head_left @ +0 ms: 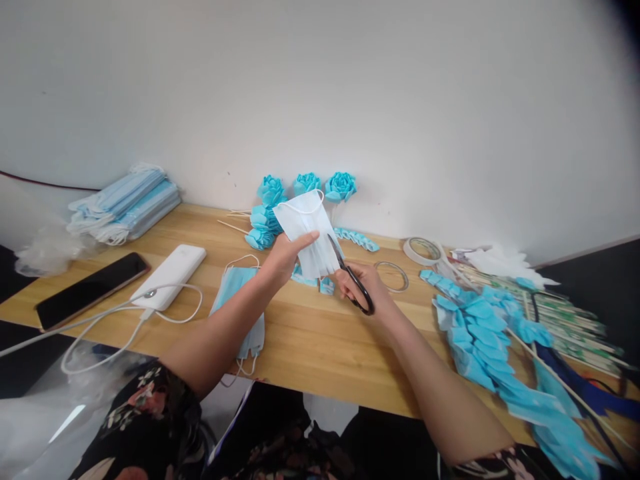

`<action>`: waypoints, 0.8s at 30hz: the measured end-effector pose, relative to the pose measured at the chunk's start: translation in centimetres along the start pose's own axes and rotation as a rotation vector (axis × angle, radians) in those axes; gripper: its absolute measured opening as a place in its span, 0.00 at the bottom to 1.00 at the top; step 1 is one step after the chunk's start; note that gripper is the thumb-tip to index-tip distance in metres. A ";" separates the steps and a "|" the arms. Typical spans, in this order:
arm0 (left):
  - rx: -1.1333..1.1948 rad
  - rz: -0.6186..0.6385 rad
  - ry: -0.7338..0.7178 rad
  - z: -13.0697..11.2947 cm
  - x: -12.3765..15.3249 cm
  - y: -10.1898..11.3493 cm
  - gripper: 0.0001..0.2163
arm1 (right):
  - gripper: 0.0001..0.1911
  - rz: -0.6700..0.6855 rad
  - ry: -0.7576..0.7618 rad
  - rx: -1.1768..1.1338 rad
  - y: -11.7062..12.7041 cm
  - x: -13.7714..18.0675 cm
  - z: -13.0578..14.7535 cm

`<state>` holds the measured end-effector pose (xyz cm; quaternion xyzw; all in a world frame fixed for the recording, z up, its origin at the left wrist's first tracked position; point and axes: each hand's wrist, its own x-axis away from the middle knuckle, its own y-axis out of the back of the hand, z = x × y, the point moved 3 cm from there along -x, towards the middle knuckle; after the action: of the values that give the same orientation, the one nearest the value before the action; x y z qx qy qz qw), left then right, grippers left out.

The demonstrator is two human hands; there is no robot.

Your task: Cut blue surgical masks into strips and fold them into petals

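Note:
My left hand (294, 250) is closed on a pale face mask (306, 220), thumb across its front, holding it up above the wooden table. Black-handled scissors (361, 293) are in my right hand (363, 283), with the blades at the mask's right side. Whether they have cut into it I cannot tell. Beneath and behind the mask lie small blue pieces (326, 285). Below my left forearm, partly hidden by it, lie more blue masks (235, 283) with white ear loops. Blue flowers (341, 186) made of folded material stand behind, against the wall.
On the left are a stack of masks (127, 203), a phone (93, 291) and a white power bank (170, 275) with a cable. Tape rolls (423, 251), folded blue strips (475, 327) and several green-and-white packets (575, 327) lie right. The wall (320, 87) borders the table (340, 353).

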<state>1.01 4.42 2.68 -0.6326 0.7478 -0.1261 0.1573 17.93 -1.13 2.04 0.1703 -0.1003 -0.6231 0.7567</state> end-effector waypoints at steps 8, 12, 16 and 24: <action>-0.067 0.014 0.008 0.6 0.1 0.0 0.31 | 0.21 0.028 0.015 0.010 -0.1 0.0 0.2; -0.119 0.005 0.004 0.5 0.2 0.0 0.29 | 0.23 0.042 0.024 0.050 0.0 -0.1 0.1; -0.174 -0.007 -0.039 0.1 0.3 -0.2 0.24 | 0.24 0.028 0.009 0.042 0.1 -0.1 0.1; -0.275 0.011 -0.028 -0.3 0.5 -0.4 0.20 | 0.24 0.047 0.006 0.016 0.1 -0.2 -0.5</action>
<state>1.22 3.81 3.05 -0.6456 0.7593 -0.0129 0.0803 18.13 -0.82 1.65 0.1761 -0.1069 -0.6040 0.7699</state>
